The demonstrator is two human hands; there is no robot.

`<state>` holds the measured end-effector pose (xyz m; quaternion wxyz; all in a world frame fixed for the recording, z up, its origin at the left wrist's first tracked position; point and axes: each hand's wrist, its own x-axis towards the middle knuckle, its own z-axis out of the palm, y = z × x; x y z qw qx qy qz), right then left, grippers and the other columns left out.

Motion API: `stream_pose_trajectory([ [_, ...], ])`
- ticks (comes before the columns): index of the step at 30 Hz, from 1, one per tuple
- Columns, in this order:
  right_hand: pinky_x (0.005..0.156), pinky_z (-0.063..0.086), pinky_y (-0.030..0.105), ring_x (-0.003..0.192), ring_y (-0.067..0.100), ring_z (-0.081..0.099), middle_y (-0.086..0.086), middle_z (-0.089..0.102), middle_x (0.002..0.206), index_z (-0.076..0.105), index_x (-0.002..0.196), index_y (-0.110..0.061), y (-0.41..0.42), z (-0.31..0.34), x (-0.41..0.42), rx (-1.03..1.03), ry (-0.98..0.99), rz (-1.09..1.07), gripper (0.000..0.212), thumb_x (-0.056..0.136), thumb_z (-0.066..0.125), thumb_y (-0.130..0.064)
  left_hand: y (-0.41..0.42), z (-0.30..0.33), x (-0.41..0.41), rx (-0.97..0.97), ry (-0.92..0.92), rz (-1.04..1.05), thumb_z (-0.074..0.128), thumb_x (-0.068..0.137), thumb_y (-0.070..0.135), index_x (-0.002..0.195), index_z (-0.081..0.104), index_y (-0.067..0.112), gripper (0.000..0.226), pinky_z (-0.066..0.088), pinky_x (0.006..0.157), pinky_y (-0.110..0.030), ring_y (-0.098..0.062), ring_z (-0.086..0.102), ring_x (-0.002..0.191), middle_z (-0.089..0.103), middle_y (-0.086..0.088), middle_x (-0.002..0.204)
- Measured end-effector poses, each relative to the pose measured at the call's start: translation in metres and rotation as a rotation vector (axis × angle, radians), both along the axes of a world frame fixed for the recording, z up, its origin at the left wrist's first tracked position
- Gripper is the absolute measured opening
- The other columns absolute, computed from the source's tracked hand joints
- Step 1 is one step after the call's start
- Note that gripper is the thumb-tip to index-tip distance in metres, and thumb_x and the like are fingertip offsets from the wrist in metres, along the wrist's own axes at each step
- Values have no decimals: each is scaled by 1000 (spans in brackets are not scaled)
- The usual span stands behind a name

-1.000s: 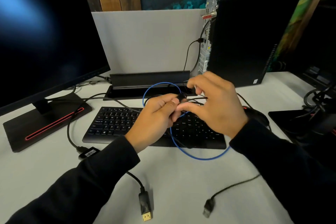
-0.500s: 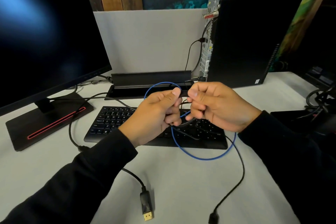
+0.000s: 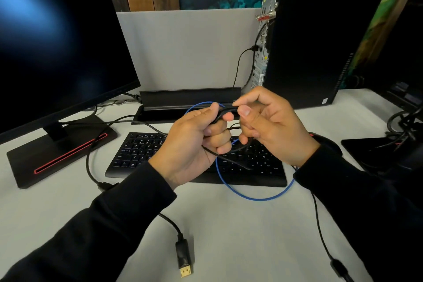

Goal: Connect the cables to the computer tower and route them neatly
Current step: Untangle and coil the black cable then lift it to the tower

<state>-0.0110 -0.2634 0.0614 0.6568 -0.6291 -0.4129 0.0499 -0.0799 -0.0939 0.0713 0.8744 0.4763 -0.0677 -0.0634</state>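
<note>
The pale, matte surface [image 3: 240, 236] is carrying everything in view. One large black monitor [image 3: 57, 41] with a glossy screen is standing at the left on a flat rectangular base edged with a red stripe. One black, box-shaped computer tower [image 3: 320, 48] is standing upright at the rear right, its perforated metal back panel facing left; one thin black lead is sitting plugged into that panel. One flat black keyboard [image 3: 137, 153] is lying in the middle, under the hands.

The left hand [image 3: 194, 142] is clenching its fingers around a smooth black cable [image 3: 223, 113]. The right hand [image 3: 267, 121] is pinching the same cable between thumb and curled fingers, just beside the left hand, above the keyboard.

One thin, round blue cable [image 3: 251, 198] is looping across the keyboard and surface. One black plug with a gold tip [image 3: 184, 258] is lying loose near the front edge.
</note>
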Motion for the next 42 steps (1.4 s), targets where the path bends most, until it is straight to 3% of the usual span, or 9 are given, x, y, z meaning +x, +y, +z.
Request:
stream_pose_trajectory([
  [5, 61, 63, 49, 76, 33, 65, 17, 63, 90, 64, 111, -7, -11, -2, 8, -114, -128, -253, 14, 106, 51, -10, 10, -5, 5, -140, -122, -123, 43, 102, 16, 104, 65, 3, 25, 39, 56, -25, -7, 35, 47, 39, 5, 60],
  [10, 54, 51, 35, 56, 22, 57, 5, 68, 93, 64, 120, -36, -9, -25, 8, -198, -151, -271, 31, 109, 43, -16, 21, 0, 10, -224, -139, 69, 47, 101, 20, 111, 68, 5, 28, 38, 53, -22, -7, 30, 49, 37, 5, 62],
  [15, 69, 41, 17, 70, 12, 51, -2, 53, 82, 61, 132, -4, -9, -31, -2, -148, -626, -531, 37, 105, 39, -17, 28, 0, 15, -241, -54, 243, 47, 103, 23, 110, 65, 5, 26, 35, 51, -21, -8, 28, 49, 35, 5, 61],
  [21, 71, 45, 16, 73, 12, 51, 6, 56, 88, 65, 133, -1, -15, -49, 19, -380, -816, -702, 37, 97, 59, 5, 34, -5, 18, -169, 63, 222, 40, 109, 24, 91, 59, 9, 30, 34, 47, -21, -7, 27, 47, 34, 6, 58],
  [26, 63, 55, 45, 73, 23, 57, -1, 56, 85, 70, 125, -16, -4, -39, 8, -775, -819, -553, 29, 100, 55, -16, 23, -5, 15, -142, -19, 172, 40, 108, 24, 93, 58, 9, 28, 35, 50, -22, -8, 26, 50, 35, 6, 59],
  [32, 75, 52, 36, 81, 13, 61, -6, 68, 87, 69, 107, -24, -21, -28, 27, -790, -559, -396, 29, 107, 45, -40, 43, -4, 20, -7, -67, 314, 33, 110, 22, 84, 51, 14, 33, 26, 47, -22, -8, 22, 49, 27, 7, 59],
  [34, 75, 46, 36, 80, 17, 58, -4, 59, 77, 63, 85, -20, -42, -30, 45, -951, -495, -423, 34, 105, 45, -41, 53, -2, 23, 33, -83, 374, 31, 110, 21, 83, 50, 15, 34, 25, 48, -22, -8, 22, 49, 31, 8, 58],
  [37, 94, 45, 40, 106, 21, 47, -2, 50, 98, 65, 95, -35, -70, -26, 58, -1361, -453, -584, 25, 100, 50, -55, 59, -8, 26, 133, -100, 465, 31, 111, 17, 80, 50, 16, 36, 25, 50, -23, -9, 23, 51, 31, 5, 61],
  [42, 66, 48, 31, 70, 16, 60, 3, 66, 77, 69, 76, -21, -75, -10, 53, -1203, -174, -542, 41, 103, 53, -48, 59, -28, 35, 225, -90, 506, 32, 111, 17, 81, 49, 16, 34, 29, 50, -21, -9, 24, 52, 29, 6, 60],
])
